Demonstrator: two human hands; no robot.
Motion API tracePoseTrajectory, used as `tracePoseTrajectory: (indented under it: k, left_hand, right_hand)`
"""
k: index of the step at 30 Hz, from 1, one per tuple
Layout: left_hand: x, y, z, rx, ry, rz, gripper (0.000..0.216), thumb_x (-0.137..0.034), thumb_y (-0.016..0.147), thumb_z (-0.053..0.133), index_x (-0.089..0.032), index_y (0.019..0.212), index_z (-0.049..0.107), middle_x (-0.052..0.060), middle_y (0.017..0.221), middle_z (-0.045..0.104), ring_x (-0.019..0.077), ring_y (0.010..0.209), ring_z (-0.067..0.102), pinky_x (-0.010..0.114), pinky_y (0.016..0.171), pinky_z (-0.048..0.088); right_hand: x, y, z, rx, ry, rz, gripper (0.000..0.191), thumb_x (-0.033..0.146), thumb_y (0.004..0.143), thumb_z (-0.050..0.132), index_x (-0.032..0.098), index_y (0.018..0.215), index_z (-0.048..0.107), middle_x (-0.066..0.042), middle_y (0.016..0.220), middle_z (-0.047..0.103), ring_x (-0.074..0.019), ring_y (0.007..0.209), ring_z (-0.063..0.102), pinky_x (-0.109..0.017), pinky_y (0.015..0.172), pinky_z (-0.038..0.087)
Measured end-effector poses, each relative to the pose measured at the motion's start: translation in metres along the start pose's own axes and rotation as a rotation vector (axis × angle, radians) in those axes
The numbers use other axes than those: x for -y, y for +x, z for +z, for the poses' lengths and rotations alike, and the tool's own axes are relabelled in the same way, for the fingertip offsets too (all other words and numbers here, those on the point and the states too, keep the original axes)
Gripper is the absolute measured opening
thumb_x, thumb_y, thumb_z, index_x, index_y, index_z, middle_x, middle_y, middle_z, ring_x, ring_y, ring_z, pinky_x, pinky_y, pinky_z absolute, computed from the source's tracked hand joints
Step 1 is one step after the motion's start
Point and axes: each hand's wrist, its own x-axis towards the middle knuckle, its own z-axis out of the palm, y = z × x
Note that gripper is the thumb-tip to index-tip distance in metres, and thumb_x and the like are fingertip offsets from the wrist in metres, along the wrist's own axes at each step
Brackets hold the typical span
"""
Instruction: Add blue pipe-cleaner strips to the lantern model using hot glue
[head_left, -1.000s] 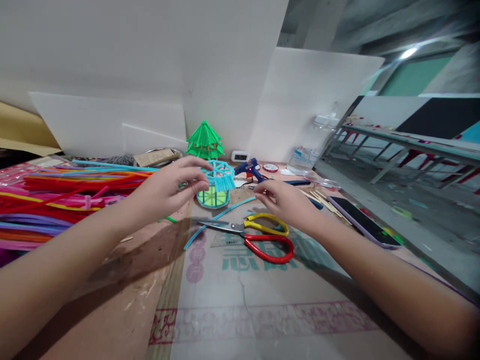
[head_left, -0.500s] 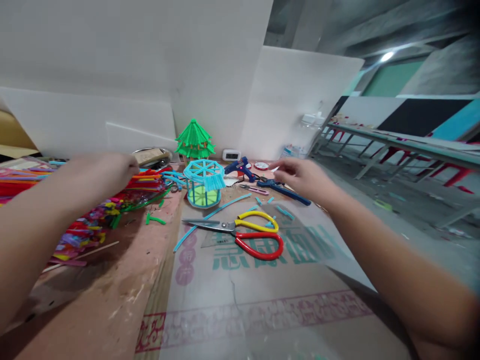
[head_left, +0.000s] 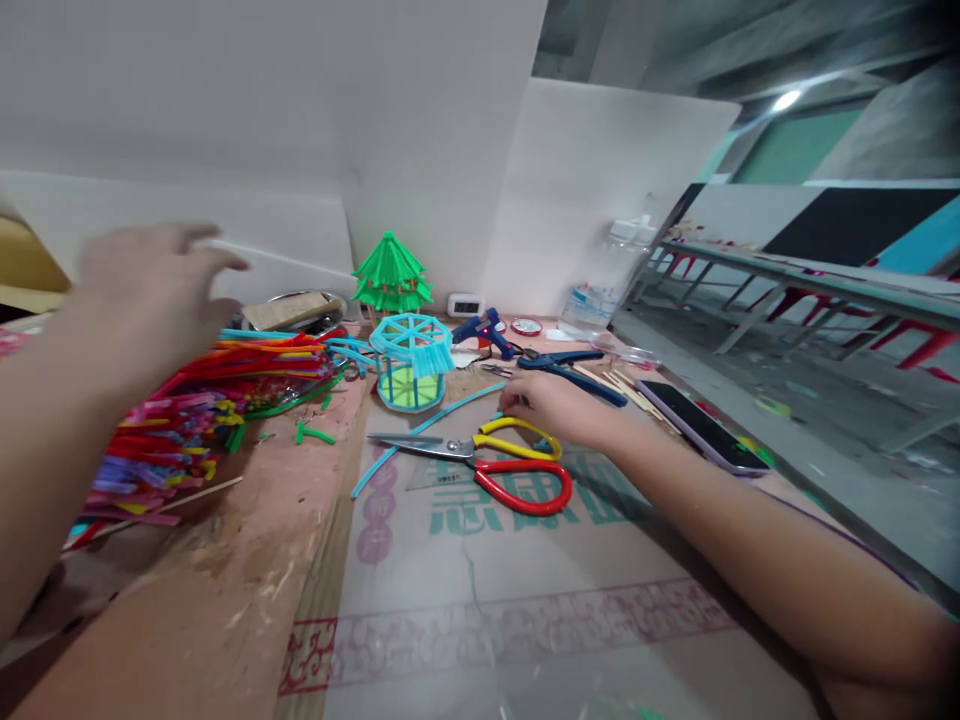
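The left hand (head_left: 154, 290) is raised at the left, slightly blurred, its fingers parted and loosely bent with nothing visible between them; it hangs over a thick bundle of coloured fuzzy stems (head_left: 277, 362), which lies on the table. The right hand (head_left: 553, 402) is low over the work surface, fingers curled inward just beside the yellow handle of the scissors; whether its fingertips pinch anything cannot be told. The scissors (head_left: 457, 450) lie flat with blades pointing left, their red handle nearer the person. A long light-blue stem (head_left: 469, 400) runs slantwise under the blades, its upper end near the right fingertips. Just behind it stands a round light-blue frame (head_left: 411, 335) with a yellow-green base and a fringe hanging from the rim of its spoked top. Beyond that are a green tiered roof model (head_left: 390, 272), a small white clock (head_left: 466, 305) and a blue glue gun (head_left: 480, 330). Blue-handled pliers (head_left: 566, 358) lie behind the right hand, with thin wooden sticks (head_left: 637, 390) and a phone (head_left: 701, 425) to the right. A clear bottle (head_left: 600, 280) stands farther back, before white panels (head_left: 615, 160).
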Motion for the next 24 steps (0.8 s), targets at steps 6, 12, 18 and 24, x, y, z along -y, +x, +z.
tracePoseTrajectory:
  k: [6, 12, 18, 24]
  left_hand:
    - [-0.062, -0.014, 0.005, 0.382, -0.182, 0.143, 0.038, -0.049, 0.090, 0.048, -0.024, 0.096, 0.075, 0.005, 0.089, 0.076, 0.0231, 0.075, 0.065, 0.028, 0.064, 0.039]
    - [-0.084, -0.050, 0.058, 0.468, -0.340, 0.304, 0.014, -0.032, 0.076, 0.060, -0.028, 0.073, 0.072, 0.001, 0.065, 0.067, 0.0165, 0.049, 0.053, 0.029, 0.052, 0.035]
    - [-0.100, -0.047, 0.046, 0.528, -0.243, 0.390, 0.027, -0.047, 0.082, 0.060, -0.024, 0.078, 0.073, 0.005, 0.067, 0.067, 0.0200, 0.056, 0.059, 0.029, 0.052, 0.033]
    - [-0.130, -0.055, 0.022, 0.335, -0.639, 0.370, 0.039, -0.054, 0.094, 0.048, -0.026, 0.107, 0.073, 0.003, 0.098, 0.076, 0.0193, 0.084, 0.067, 0.027, 0.070, 0.044]
  right_hand:
    - [0.011, -0.001, -0.017, -0.155, -0.017, 0.126, 0.016, 0.017, 0.089, 0.050, 0.019, 0.092, 0.066, -0.005, 0.082, 0.069, -0.0187, 0.072, 0.059, -0.028, 0.064, 0.039]
    - [-0.014, -0.005, -0.044, -0.267, 0.058, 0.257, 0.015, 0.019, 0.086, 0.055, 0.020, 0.097, 0.066, -0.004, 0.083, 0.070, -0.0184, 0.073, 0.062, -0.028, 0.065, 0.041]
    - [-0.013, -0.006, -0.040, -0.258, 0.446, 0.338, 0.005, 0.024, 0.080, 0.062, 0.019, 0.080, 0.063, -0.002, 0.071, 0.068, -0.0169, 0.067, 0.064, -0.029, 0.064, 0.048]
    - [0.071, -0.013, -0.032, -0.219, 0.683, 0.060, 0.007, 0.025, 0.084, 0.065, 0.020, 0.084, 0.061, 0.000, 0.074, 0.066, -0.0125, 0.067, 0.063, -0.025, 0.063, 0.049]
